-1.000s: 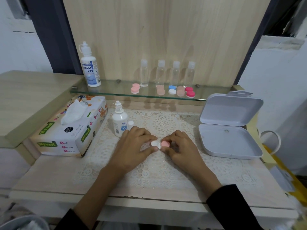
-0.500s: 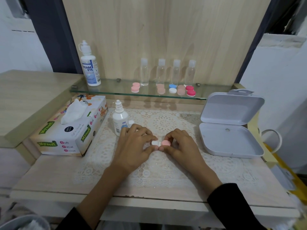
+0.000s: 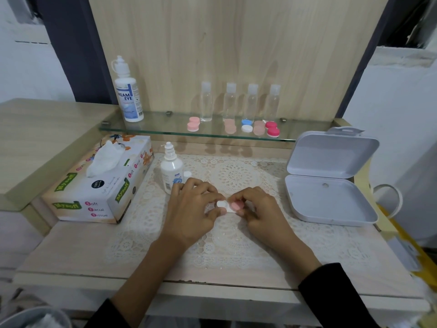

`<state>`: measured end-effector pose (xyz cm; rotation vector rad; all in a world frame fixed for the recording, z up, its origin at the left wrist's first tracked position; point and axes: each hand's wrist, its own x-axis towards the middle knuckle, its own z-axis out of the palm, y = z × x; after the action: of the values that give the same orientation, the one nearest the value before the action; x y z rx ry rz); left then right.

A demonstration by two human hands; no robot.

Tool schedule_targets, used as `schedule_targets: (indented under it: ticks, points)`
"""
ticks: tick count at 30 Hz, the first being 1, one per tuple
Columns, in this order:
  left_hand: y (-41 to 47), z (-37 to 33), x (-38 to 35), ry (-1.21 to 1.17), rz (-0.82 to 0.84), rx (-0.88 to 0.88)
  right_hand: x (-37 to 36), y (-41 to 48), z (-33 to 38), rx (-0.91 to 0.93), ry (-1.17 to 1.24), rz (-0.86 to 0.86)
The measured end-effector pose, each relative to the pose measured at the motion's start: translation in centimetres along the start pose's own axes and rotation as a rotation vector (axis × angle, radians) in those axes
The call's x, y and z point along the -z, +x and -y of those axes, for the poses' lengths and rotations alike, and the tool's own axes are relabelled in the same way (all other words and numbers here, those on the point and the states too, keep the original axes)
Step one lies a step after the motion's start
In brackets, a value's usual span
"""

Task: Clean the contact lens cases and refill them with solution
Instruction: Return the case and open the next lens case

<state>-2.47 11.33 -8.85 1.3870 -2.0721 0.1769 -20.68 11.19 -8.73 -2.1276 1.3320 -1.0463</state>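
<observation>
A contact lens case point(image 3: 229, 206) with one white cap and one pink cap lies on the lace mat between my hands. My left hand point(image 3: 192, 210) pinches the white cap with thumb and fingers. My right hand point(image 3: 259, 211) pinches the pink cap the same way. A small solution bottle point(image 3: 171, 170) stands uncapped just behind my left hand, its little white cap point(image 3: 187, 174) beside it. Several more lens cases, such as a pink one point(image 3: 193, 124), a blue and white one point(image 3: 246, 125) and a red one point(image 3: 272, 129), sit on the glass shelf point(image 3: 153, 129).
A tissue box point(image 3: 99, 185) lies at the left. An open white plastic box point(image 3: 328, 183) sits at the right. On the shelf stand a large solution bottle point(image 3: 126, 93) and several clear travel bottles point(image 3: 240, 101). A bin point(image 3: 30, 319) shows at bottom left.
Both hands stay on the case, the fingers shifting slightly on its caps. The view has tilted down a little.
</observation>
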Motion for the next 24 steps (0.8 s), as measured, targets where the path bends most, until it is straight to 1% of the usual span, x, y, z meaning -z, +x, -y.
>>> schedule_targets:
  ticks: [3,7,9,12,15,20,24]
  points:
    - [-0.02,0.00,-0.05,-0.015,0.013,0.010,0.04,-0.39,0.24,-0.041,0.004,-0.027]
    - [-0.06,0.08,-0.10,-0.023,0.022,0.019,0.18,0.01,0.07,-0.087,-0.102,-0.088]
    - [-0.08,0.13,-0.16,-0.029,0.026,0.022,0.25,0.17,-0.10,-0.110,-0.111,-0.107]
    - [-0.08,0.19,-0.21,-0.051,0.023,0.023,0.12,0.17,-0.11,-0.077,-0.098,-0.088]
    - [-0.10,0.20,-0.22,-0.051,0.017,0.025,-0.01,0.11,0.00,-0.026,-0.134,-0.046]
    - [-0.10,0.17,-0.28,-0.071,0.022,0.033,0.12,0.08,0.02,-0.079,-0.180,-0.094]
    - [-0.15,0.16,-0.18,-0.091,0.035,0.045,0.10,0.23,0.03,-0.082,-0.148,-0.098]
